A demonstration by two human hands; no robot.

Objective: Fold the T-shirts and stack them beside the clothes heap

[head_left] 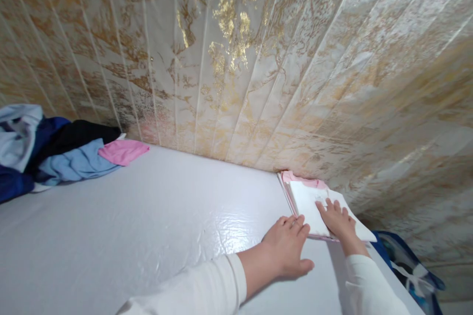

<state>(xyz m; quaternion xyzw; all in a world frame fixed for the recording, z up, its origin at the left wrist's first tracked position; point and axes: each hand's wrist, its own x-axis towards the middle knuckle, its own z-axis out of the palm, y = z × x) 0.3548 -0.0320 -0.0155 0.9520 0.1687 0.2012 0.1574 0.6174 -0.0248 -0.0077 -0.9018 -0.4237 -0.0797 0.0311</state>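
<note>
A flat stack of folded clothes (306, 202), white on top with pink layers beneath, lies at the table's far right edge. My right hand (339, 219) rests flat on the white top layer, its fingers spread. Just left of it, my left hand (287, 247) is at the stack's near left corner. Its thumb stands apart from the fingers, and nothing shows in its grasp. Whether the left fingertips touch the stack's edge or only lie beside it, I cannot tell.
A glossy white table (148, 226) stretches across the view. Heaped at its left end is a loose pile of clothes (77, 155) in blue, black and pink. A gold-patterned wall covering (229, 59) rises behind. Off the right edge sits a blue bag (410, 261) with clear panels.
</note>
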